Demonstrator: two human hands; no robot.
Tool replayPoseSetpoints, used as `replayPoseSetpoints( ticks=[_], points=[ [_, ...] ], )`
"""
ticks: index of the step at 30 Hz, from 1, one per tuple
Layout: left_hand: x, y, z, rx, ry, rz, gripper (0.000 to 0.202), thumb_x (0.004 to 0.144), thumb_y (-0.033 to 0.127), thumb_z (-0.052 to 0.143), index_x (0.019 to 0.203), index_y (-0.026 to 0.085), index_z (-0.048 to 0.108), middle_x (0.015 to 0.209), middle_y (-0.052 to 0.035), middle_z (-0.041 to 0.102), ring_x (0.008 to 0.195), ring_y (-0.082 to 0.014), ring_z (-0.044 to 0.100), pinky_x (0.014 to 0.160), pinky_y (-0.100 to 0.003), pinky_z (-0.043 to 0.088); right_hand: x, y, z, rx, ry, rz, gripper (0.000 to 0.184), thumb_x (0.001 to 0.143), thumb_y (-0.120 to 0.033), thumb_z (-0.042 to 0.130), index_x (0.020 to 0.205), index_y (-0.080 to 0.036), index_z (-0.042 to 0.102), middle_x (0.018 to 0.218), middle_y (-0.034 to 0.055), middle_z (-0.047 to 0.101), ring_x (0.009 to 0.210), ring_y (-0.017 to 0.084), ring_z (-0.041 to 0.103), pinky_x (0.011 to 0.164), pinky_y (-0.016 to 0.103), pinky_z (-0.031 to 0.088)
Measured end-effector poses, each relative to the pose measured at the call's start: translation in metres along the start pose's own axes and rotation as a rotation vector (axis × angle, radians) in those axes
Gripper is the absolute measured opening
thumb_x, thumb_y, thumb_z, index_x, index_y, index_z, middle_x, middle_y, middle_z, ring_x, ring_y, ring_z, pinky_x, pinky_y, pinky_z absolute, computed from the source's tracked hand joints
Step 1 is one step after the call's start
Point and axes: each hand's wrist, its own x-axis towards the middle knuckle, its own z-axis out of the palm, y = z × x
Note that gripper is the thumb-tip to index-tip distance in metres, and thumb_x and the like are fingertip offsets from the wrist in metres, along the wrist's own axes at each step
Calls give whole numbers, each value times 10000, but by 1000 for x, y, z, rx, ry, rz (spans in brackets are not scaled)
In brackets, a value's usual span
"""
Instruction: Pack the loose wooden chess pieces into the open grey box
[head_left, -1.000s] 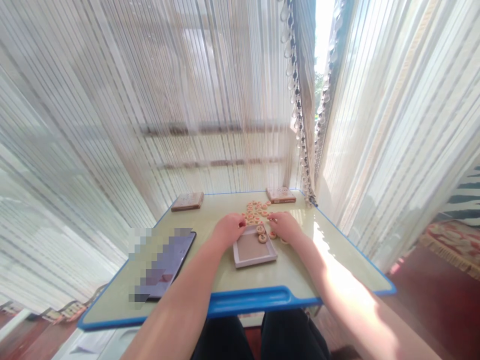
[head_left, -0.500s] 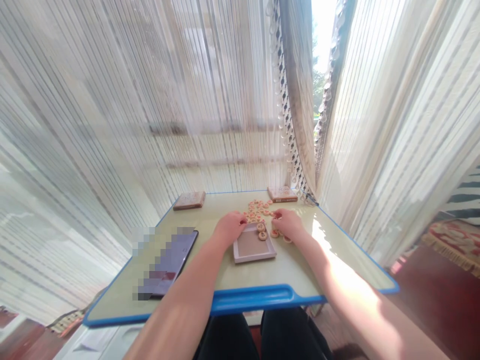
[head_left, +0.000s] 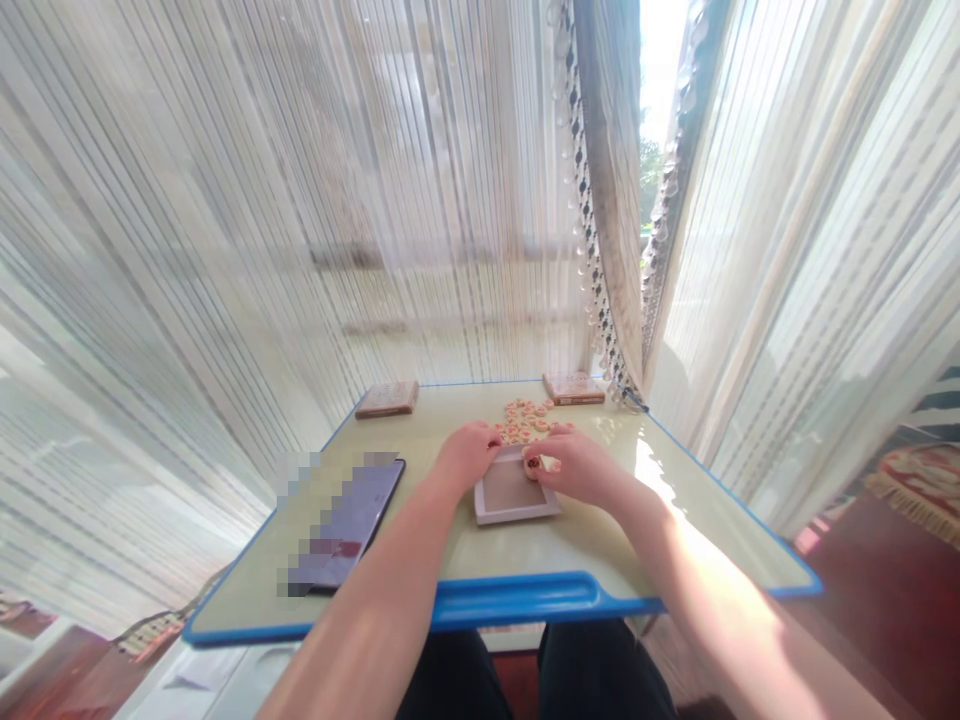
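Observation:
A small grey tray (head_left: 510,493) lies in the middle of a pale table with a blue rim (head_left: 517,598). My left hand (head_left: 466,455) rests on the tray's far left corner with its fingers curled against the rim. Over the tray's far right corner, my right hand (head_left: 577,465) is closed, pinching a round wooden piece with red marking (head_left: 532,465). A pile of several such round pieces (head_left: 527,420) lies just beyond the tray and both hands.
A dark phone (head_left: 346,520) lies at the near left of the table. Two flat brown boxes stand at the far edge, one on the left (head_left: 387,398) and one on the right (head_left: 574,388). Striped sheer curtains hang close behind and on both sides.
My right hand has moved left from beside the pile to over the tray's far right corner. The two pieces seen in the tray earlier are now hidden under it. The left hand has stayed put.

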Motion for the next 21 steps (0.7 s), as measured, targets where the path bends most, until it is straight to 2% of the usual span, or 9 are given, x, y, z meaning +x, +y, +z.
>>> replayPoseSetpoints(
  ticks=[12,15,21],
  points=[
    [0,-2,1,-24,-5,-10,184,809,211,463,780,197,644,827,-27,619,748,-145,559,677,-245,419,0,2,-1,-57,-41,-70,98,746,-186,595,758,-242,675,738,12,667,819,192,496,764,310,378],
    [0,-2,1,-24,-13,-8,189,813,216,455,788,193,641,834,-30,622,755,-147,562,685,-246,418,0,2,0,-68,-53,-83,119,740,-159,588,740,-238,677,768,11,672,817,189,500,772,317,380],
    [2,-2,1,0,-21,-2,192,824,227,445,787,194,630,835,-32,623,766,-147,564,684,-246,408,-1,0,-3,-69,-42,-64,117,748,-201,589,767,-247,695,921,37,631,904,193,506,812,333,387]
  ],
)
